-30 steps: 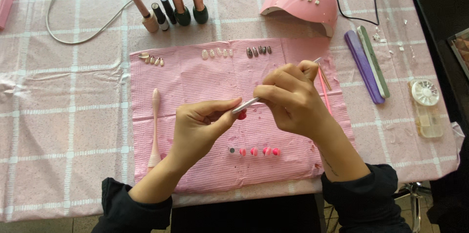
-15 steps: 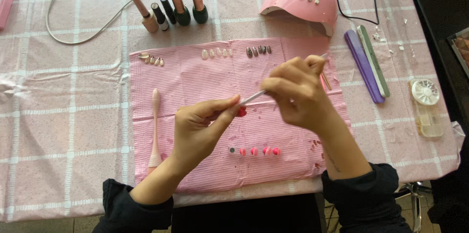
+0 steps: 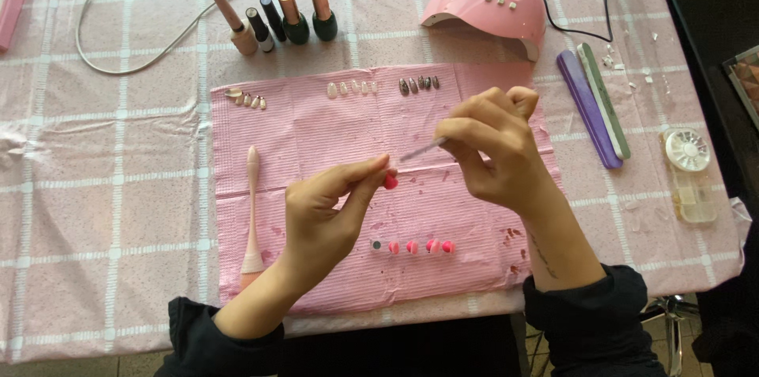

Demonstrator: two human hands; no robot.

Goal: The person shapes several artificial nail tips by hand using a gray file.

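On the far left of the pink paper mat (image 3: 316,132) lies a long pale pink stick tool (image 3: 252,211), pointing up and down, with no hand on it. Next to it comes the left hand (image 3: 324,219). Its fingers (image 3: 371,175) are pinched shut on a tiny red fake nail (image 3: 390,182), holding it up over the middle of the mat. Below it, near the front edge, a short row of small pink and red nails (image 3: 419,246) sits on the mat. To the right is the right hand (image 3: 494,152). Its fingers are closed around a thin silver brush (image 3: 423,148). The brush slants down to the left, and its tip ends just beside the red nail, a little above it and to its right. So the nail lies down and left of the right hand, and the left hand is the one right on it. At the back stand some nail polish bottles (image 3: 277,25) and a round pink nail lamp (image 3: 486,1). On the far right of the pink checked worktop (image 3: 103,187) lie two long nail files (image 3: 593,108), one purple and one green, and a clear box of little beads (image 3: 689,175).
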